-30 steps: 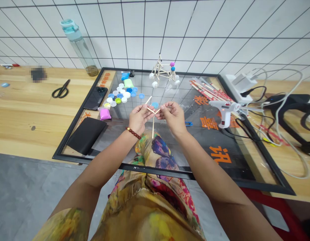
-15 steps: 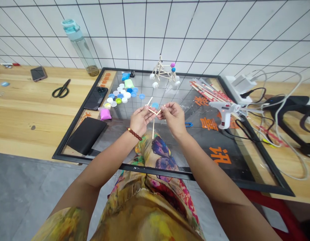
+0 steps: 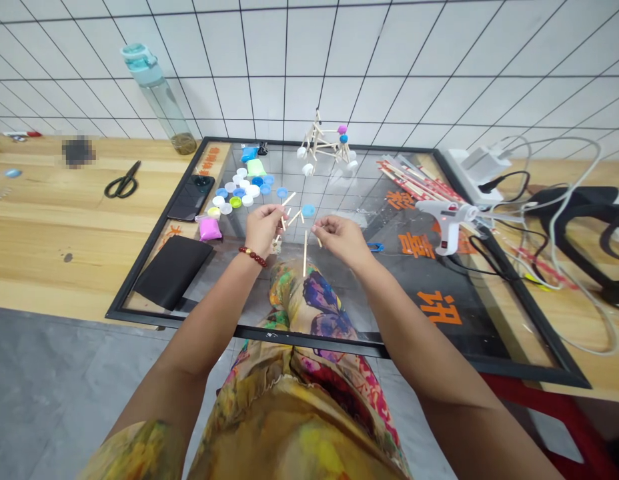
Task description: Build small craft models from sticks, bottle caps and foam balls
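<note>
Over the glass panel, my left hand [image 3: 263,230], with a bead bracelet at the wrist, is closed in a pinch on a short wooden stick [image 3: 283,224]. To its right, my right hand [image 3: 340,237] pinches another short stick [image 3: 319,243] pointing down from the fingertips. The two hands are apart. Between them a longer wooden stick [image 3: 305,253] lies on the glass, with a bent pair of sticks [image 3: 294,218] behind it. A light blue cap [image 3: 308,210] sits just beyond. Farther back stands a stick frame [image 3: 322,143] with white caps at its base.
Coloured bottle caps [image 3: 247,199] and a pink clay packet [image 3: 209,229] lie left, near a phone [image 3: 192,197] and black scissors [image 3: 122,181]. A white glue gun [image 3: 448,223] with cables and red-white wrapped sticks [image 3: 419,179] are at right. A bottle [image 3: 162,100] stands at the wall.
My hands have drawn apart, the left one moving left and the right one slightly right and down. The sticks that met between the fingertips are now separated.
</note>
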A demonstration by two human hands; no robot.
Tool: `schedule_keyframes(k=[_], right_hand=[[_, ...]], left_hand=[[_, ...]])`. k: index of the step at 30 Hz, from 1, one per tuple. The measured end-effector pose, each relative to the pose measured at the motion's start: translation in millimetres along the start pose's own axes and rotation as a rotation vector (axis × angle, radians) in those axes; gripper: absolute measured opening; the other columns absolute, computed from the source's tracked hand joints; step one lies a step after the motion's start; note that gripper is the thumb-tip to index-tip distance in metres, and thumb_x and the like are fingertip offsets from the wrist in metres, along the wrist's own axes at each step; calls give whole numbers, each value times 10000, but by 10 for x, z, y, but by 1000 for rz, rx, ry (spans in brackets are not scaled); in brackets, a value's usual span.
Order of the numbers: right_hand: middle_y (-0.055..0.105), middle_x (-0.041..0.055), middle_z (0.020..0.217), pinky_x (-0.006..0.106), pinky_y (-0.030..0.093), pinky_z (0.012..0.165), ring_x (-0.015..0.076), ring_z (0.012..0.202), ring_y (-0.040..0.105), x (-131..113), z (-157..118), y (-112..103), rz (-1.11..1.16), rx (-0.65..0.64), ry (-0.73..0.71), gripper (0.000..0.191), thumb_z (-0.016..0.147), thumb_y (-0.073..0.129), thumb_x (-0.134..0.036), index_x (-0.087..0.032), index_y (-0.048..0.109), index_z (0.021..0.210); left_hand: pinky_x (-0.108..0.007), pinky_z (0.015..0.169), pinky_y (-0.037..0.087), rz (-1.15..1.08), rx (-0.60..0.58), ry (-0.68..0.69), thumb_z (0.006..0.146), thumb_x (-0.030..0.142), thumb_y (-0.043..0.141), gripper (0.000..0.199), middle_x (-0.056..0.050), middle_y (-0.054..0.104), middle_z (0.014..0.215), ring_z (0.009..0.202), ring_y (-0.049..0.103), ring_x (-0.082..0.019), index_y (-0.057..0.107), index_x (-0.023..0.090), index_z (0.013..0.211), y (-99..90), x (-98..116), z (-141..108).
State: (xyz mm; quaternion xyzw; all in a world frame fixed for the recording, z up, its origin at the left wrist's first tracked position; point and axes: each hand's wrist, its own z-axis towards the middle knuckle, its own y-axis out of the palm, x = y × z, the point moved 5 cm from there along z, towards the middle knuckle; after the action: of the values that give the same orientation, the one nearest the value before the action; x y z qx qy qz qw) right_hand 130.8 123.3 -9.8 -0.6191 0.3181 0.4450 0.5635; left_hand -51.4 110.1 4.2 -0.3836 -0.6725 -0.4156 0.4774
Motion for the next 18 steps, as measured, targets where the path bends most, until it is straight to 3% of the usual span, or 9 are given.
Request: schedule_keyframes(k=[5,8,13,18], right_hand=[[616,-21,562,262,353,561,138,538,526,-72,-76,55,-413,-81,-33,153,824,640,-333,-203,720,826],[667,-4,621,270,366,589,155,579,561,-97,-99,67,-517,-67,-34,161,840,641,-334,-216,742,883],[673,-5,618,268,426,610,155,575,603,-40,-53,28,-383,8,25,158,868,622,-303,-203,721,938],[666,-21,592,264,478,617,145,527,624,-15,-39,23,-183,-20,111,188,862,616,-256,-173,702,1007]], left_hand=[[-192,464,372,294,-78,89,780,189,665,126,27,608,571,471,481,-71,679,149,661,-58,23,85],[-218,487,381,443,-111,147,794,236,651,165,21,602,560,493,483,-95,692,157,656,-66,-15,107],[-256,613,444,739,-114,293,825,264,638,161,-8,699,663,625,604,-148,757,164,782,-48,-20,106],[-298,750,485,1023,-122,427,880,286,587,216,-51,768,836,824,689,-205,780,191,863,-10,9,42]])
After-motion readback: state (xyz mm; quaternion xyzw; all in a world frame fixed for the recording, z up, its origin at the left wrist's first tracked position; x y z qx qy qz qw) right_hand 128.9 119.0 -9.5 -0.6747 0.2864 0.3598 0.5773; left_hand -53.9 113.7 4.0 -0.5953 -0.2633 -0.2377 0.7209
